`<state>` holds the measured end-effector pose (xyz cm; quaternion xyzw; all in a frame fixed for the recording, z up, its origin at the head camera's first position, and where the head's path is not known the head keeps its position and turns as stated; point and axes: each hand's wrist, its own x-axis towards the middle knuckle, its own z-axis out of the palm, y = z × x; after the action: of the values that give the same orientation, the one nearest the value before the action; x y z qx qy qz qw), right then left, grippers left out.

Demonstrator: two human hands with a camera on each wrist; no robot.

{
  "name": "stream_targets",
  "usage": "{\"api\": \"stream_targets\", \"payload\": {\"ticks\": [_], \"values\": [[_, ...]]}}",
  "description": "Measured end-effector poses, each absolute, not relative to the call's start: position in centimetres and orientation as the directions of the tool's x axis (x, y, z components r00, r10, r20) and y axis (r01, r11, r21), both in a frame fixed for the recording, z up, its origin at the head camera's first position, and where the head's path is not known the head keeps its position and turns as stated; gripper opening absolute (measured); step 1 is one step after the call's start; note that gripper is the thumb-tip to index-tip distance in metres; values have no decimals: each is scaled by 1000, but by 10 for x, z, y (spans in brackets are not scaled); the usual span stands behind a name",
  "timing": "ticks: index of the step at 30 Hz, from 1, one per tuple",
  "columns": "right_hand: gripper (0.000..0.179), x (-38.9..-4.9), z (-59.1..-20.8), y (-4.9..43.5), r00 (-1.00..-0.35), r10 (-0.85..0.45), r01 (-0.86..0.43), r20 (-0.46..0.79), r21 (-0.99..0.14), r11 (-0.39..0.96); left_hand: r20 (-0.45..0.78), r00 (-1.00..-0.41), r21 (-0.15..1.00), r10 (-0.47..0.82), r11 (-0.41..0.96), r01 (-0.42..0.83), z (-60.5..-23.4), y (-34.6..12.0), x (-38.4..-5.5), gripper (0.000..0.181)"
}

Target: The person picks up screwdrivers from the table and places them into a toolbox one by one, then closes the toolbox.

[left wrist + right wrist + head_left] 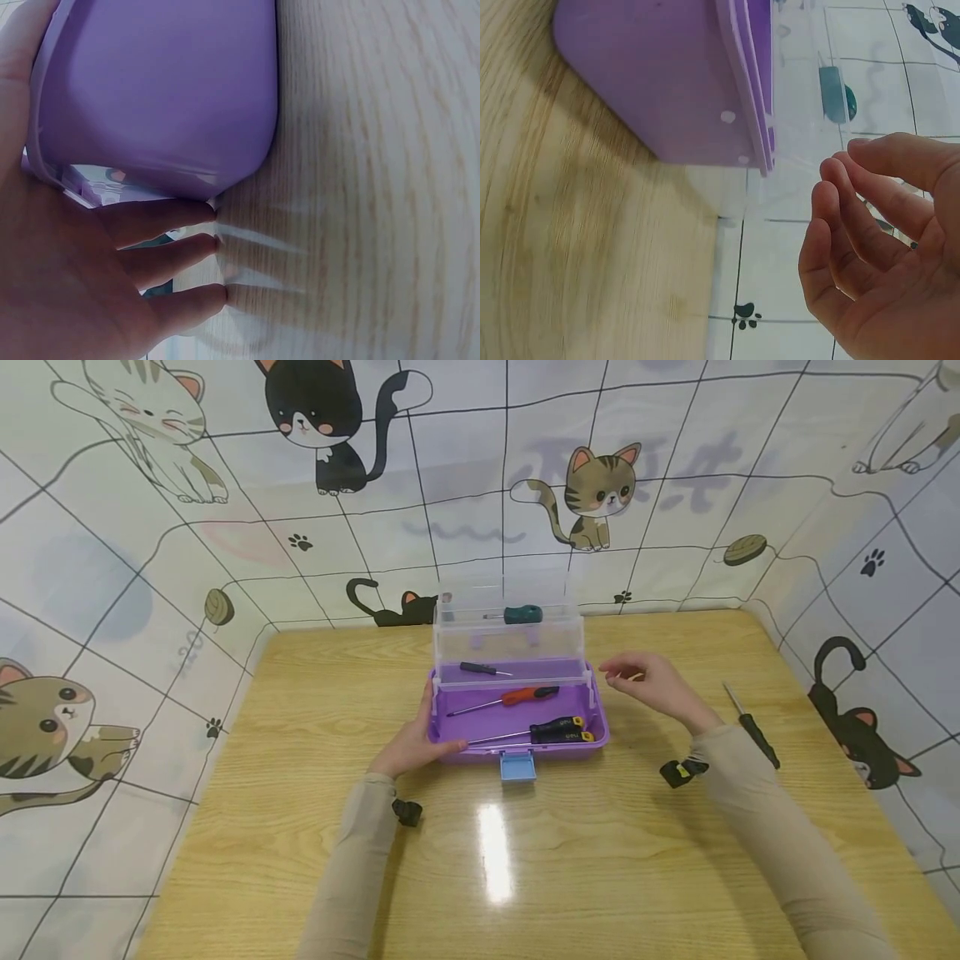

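A purple toolbox [517, 756] sits on the table, its clear lid [510, 643] raised. Within it lie a small black screwdriver [477, 668], a red-and-black screwdriver [529, 695] and two black-and-yellow ones [557, 727] by the front wall. A green-handled screwdriver [522, 614] shows at the lid; whether on or behind it, I cannot tell. My left hand [415, 743] rests against the box's front left corner, thumb at the front rim, other fingers fairly straight along the end. Beside the right end, my right hand [651, 687] hovers with loosely bent fingers, holding nothing.
Another black screwdriver [757, 739] lies on the wooden table [600, 860], to the right of my right forearm. A blue latch [517, 767] juts from the box's front. Cat-patterned cloth walls [465, 485] stand behind the table and at both sides.
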<state>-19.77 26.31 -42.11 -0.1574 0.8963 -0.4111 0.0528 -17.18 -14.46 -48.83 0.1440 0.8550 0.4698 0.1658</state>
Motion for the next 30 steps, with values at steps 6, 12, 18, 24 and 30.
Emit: {"api": "stream_targets", "payload": {"ticks": [6,12,18,24,30], "values": [[26,-190,-418,275,-955,-293,-225,40,-741,632,-152,-903,850,402,519,88,-489,-145,-171,126],[30,-185,-413,285,-965,-262,-179,5,-743,645,-152,-903,856,402,510,83,-489,-146,-171,127],[32,-179,-413,296,-976,-218,-133,-19,-740,659,-144,-903,864,405,496,85,-489,-145,-172,126],[32,-170,-415,316,-982,-184,-151,40,-750,644,-147,-904,867,402,493,79,-489,-146,-172,126],[35,-154,-415,336,-989,-134,-135,63,-750,647,-164,-902,847,399,526,79,-487,-146,-170,126]]}}
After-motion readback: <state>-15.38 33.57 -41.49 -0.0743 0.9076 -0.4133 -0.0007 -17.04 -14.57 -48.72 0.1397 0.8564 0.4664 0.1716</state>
